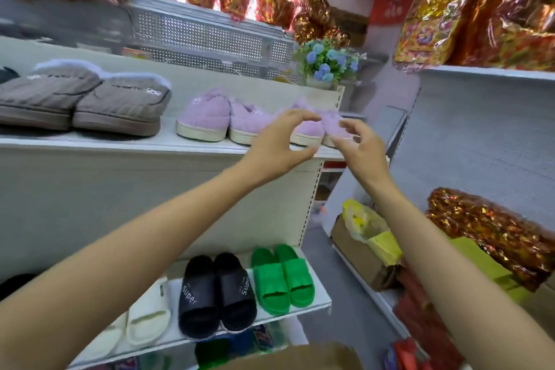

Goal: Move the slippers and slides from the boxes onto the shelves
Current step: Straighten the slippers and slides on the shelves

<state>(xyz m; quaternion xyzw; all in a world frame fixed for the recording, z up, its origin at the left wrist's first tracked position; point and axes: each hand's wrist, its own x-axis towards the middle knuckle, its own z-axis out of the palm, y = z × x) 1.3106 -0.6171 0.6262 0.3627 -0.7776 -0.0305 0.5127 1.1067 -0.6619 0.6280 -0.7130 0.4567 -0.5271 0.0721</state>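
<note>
I am looking into a shop corner with white metal shelving and red-and-gold foil packages stacked above. My landmark is the upper shelf (168, 144). At its left end stands a pair of grey-brown padded slippers (84, 102) with pale fleece collars and thick soles. To their right sits a lilac plush pair (222, 120), quilted uppers, cream soles, toes facing out. Further right, at the shelf's end, a second lilac pair (312, 129) is partly hidden by my hands, so I see only fluffy collars and cream sole edges. My left hand (279, 144) is in front of this pair, fingers curved in an open arc, holding nothing. My right hand (357, 144) is just beside it, fingers loosely bent near the fleece; I cannot tell whether it touches. Below the upper shelf, on the lower one, stand cream slides (135, 324), black slides (217, 291) marked "Super", and green slides (282, 276).
</note>
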